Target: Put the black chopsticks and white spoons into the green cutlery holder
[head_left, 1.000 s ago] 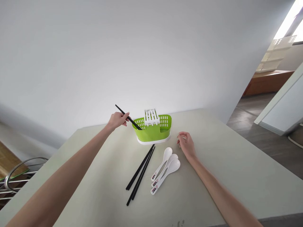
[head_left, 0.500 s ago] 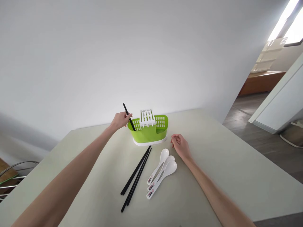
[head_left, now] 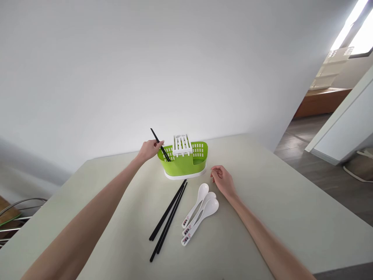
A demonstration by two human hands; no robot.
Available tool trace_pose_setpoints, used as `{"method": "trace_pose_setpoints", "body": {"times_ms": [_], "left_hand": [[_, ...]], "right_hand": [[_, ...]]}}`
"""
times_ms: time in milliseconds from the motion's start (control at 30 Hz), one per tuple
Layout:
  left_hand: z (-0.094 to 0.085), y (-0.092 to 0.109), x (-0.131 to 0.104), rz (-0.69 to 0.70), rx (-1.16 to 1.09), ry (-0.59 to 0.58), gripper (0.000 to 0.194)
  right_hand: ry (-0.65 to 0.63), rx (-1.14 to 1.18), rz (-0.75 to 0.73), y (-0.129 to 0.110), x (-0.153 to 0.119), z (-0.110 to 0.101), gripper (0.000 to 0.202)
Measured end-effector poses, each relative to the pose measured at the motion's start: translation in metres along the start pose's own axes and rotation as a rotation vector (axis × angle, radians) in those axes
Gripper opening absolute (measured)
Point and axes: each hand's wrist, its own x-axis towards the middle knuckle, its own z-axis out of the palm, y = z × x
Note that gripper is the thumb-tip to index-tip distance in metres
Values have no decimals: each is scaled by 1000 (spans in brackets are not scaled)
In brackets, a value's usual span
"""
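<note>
My left hand (head_left: 150, 149) is closed on black chopsticks (head_left: 165, 153), pinching them near the middle. Their lower ends slant into the left compartment of a green cutlery basket (head_left: 185, 167), whose base is white and whose middle carries a white slotted holder (head_left: 182, 145). To the right of the basket, my right hand (head_left: 222, 179) rests with its fingers curled in and nothing visible in them. Just left of that hand lie white spoons (head_left: 208, 209), fanned together with their bowls pointing away from me. More black chopsticks (head_left: 169, 217) lie in front of the basket.
The pale table (head_left: 250, 241) backs onto a plain wall (head_left: 186, 70). A metal wire rack (head_left: 20, 221) stands beyond the table's left edge. Past the right edge are a wooden-look floor (head_left: 309, 136) and a white partition (head_left: 344, 120).
The chopsticks in my left hand lean a little more, their lower ends shifting slightly right inside the basket. My right hand has stayed in place.
</note>
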Motion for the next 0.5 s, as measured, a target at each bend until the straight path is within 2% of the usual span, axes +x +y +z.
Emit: {"method": "trace_pose_setpoints", "body": {"times_ms": [167, 333, 433, 500], "left_hand": [[0, -5, -10, -25, -30, 14, 61], [0, -9, -33, -55, -203, 83, 62], [8, -17, -51, -88, -369, 148, 63], [20, -28, -64, -141, -523, 170, 65]], "right_hand": [[-9, -15, -3, 6, 2, 0, 19], [-16, -15, 1, 10, 3, -1, 20], [-18, -16, -3, 11, 2, -2, 21], [-17, -18, -8, 12, 2, -2, 21]]}}
